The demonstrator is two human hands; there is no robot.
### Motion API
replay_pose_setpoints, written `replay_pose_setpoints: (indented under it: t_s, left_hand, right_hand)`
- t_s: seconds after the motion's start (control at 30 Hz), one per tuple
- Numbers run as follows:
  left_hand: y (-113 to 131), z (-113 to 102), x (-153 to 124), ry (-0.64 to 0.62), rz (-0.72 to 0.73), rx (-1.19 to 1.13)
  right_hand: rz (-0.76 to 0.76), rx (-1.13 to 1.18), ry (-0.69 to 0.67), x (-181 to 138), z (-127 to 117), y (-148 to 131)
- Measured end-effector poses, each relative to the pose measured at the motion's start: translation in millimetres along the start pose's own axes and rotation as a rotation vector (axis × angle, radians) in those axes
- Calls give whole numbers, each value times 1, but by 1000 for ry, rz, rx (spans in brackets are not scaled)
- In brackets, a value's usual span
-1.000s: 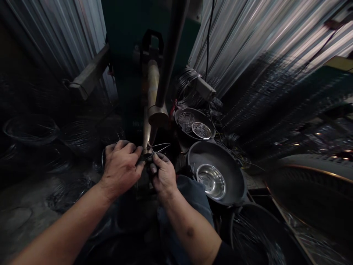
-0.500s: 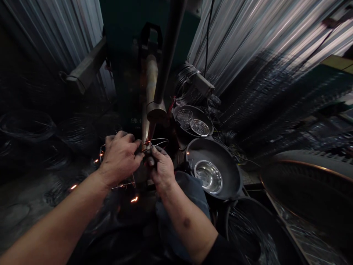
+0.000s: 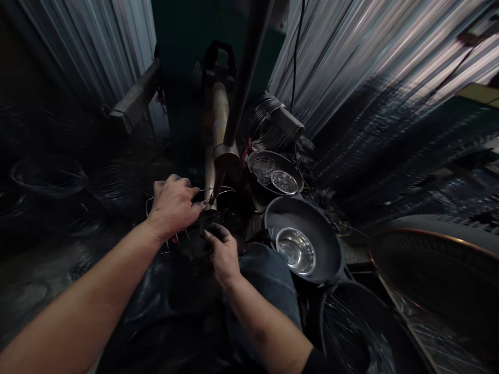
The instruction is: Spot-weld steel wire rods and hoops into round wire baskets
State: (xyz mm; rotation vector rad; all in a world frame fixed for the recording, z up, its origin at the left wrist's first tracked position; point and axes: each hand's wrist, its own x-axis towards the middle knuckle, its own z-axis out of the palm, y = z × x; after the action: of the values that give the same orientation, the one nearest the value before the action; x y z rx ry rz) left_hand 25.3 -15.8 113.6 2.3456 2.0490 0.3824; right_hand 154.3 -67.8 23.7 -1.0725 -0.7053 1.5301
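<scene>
My left hand (image 3: 174,208) is closed on a thin wire frame (image 3: 227,188), whose loop reaches past my fingertips between the metal electrodes (image 3: 219,179) of a spot welder. More bent wires of that frame hang below my left hand, partly hidden by it. My right hand (image 3: 225,257) is lower and to the right, just under the lower electrode and apart from the frame. Its thumb and dark-tipped fingers are pressed together. What they hold, if anything, is too dark to make out.
A black pan (image 3: 327,228) with a shiny steel bowl (image 3: 296,251) stands right of my knee. Behind it, another pan (image 3: 255,179) holds a dish of small metal parts (image 3: 284,183). Wire coils (image 3: 267,122) hang farther back. A large fan-like guard (image 3: 440,249) is at right.
My right hand has drawn down and away from the wire loop at the electrodes. The bright sparks have nearly gone. My left hand stays on the frame.
</scene>
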Motion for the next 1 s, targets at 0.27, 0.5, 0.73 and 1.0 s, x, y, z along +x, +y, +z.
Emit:
replay_pose_setpoints:
  t_s: [0.27, 0.5, 0.73, 1.0]
  left_hand:
    - [4, -7, -15, -55, 8, -9]
    - [-28, 23, -73, -48, -178, -341]
    - [-21, 39, -190, 569, 13, -503]
    - [-12, 118, -232, 229, 91, -574]
  right_hand:
    - [-47, -606, -491, -32, -32, 9]
    - [15, -638, -561, -81, -31, -8]
    - [320, -486, -448, -46, -22, -29]
    - [401, -513, -442, -20, 2, -32]
